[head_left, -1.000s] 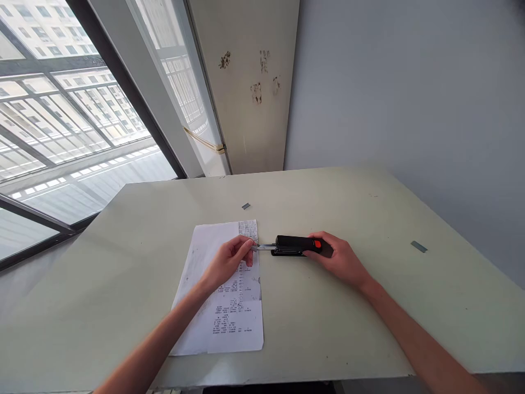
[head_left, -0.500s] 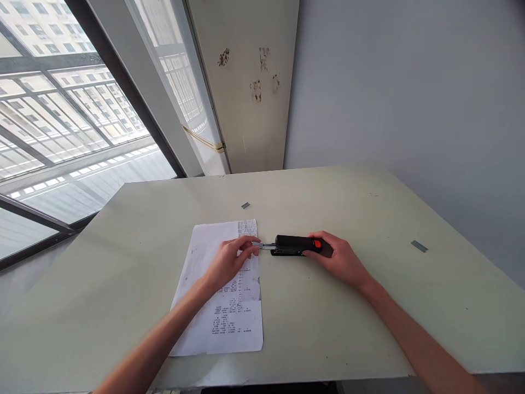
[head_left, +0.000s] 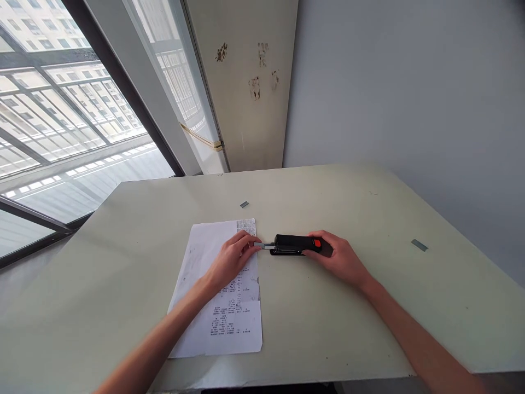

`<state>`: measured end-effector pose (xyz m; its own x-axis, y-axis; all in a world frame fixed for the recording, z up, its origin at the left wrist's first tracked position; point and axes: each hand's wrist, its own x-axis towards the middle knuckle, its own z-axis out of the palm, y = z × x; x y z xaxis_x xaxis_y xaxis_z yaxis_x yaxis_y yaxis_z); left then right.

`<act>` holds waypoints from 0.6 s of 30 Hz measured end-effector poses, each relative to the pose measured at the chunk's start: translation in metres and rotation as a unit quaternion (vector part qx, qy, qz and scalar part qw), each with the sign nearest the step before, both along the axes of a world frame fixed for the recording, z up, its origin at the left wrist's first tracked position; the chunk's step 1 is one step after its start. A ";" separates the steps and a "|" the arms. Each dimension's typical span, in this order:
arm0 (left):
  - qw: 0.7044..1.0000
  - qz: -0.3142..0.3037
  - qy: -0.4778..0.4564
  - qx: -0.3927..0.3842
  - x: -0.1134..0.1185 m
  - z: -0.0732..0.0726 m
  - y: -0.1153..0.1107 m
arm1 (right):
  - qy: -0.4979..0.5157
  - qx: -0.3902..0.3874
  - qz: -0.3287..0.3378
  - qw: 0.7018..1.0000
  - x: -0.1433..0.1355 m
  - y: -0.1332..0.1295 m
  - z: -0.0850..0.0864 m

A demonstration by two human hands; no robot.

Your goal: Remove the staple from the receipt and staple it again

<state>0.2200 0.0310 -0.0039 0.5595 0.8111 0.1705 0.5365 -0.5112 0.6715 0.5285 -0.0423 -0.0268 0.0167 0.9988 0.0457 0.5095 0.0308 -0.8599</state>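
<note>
A black stapler (head_left: 293,243) with a red patch lies on its side of the table right of the paper, its metal tray (head_left: 267,246) sticking out to the left. My right hand (head_left: 334,253) is closed round the stapler's right end. The fingertips of my left hand (head_left: 240,253) pinch the left end of the metal tray, above the right edge of a printed sheet of paper (head_left: 213,328). Whether staples lie in the tray is too small to tell.
On the pale table (head_left: 328,328), a short staple strip (head_left: 244,204) lies beyond the paper and a longer strip (head_left: 419,245) lies at the right. Behind the table are a window (head_left: 61,109) at the left and a grey wall (head_left: 389,82) at the right.
The view has shifted very slightly. My left hand's fingers sit a little further right along the metal tray; my right hand keeps its hold on the stapler.
</note>
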 end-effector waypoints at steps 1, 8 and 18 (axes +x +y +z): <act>1.000 -0.004 0.002 0.000 0.000 0.000 0.000 | 0.000 0.001 0.000 1.000 0.000 0.000 0.000; 1.000 -0.006 -0.002 0.008 0.000 -0.003 0.000 | -0.011 0.009 0.004 1.000 0.000 0.000 0.000; 1.000 -0.007 0.009 0.007 -0.001 -0.001 0.001 | -0.021 0.014 0.003 1.000 -0.001 0.000 0.003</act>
<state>0.2186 0.0321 -0.0054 0.5735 0.8009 0.1720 0.5418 -0.5283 0.6537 0.5279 -0.0425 -0.0237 0.0075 0.9972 0.0746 0.5446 0.0585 -0.8367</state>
